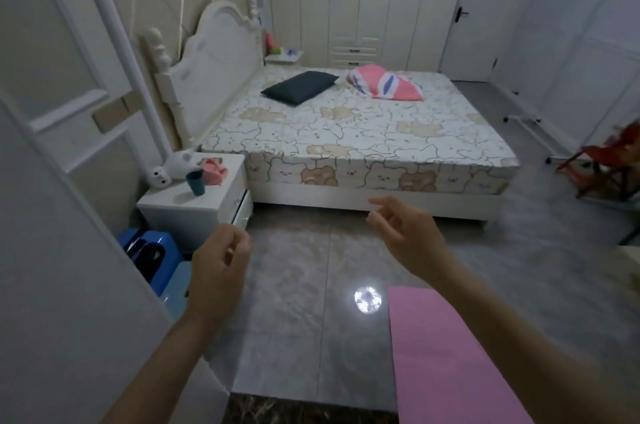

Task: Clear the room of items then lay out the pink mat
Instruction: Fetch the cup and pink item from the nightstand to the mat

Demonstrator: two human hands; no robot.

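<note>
Grey tiled floor [294, 285] bears the pink mat [443, 354] — both hands, left [218, 264] and right [408, 236], hang loosely curled, holding nothing.

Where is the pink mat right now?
The flat pink foam mat lies on the shiny grey tiled floor at the bottom right of the head view, partly under the person's right forearm, in front of the bed.

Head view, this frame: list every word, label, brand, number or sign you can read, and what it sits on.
None can be read.
Bed sheet: cartoon bear and cat pattern only, no lettering.
Pink folded blanket: blue and white shapes, no legible text.
Pink mat: plain surface.
Teal cup on the nightstand: no visible marking.
Items on the far bedside shelf: too small and blurred to tell.
</note>
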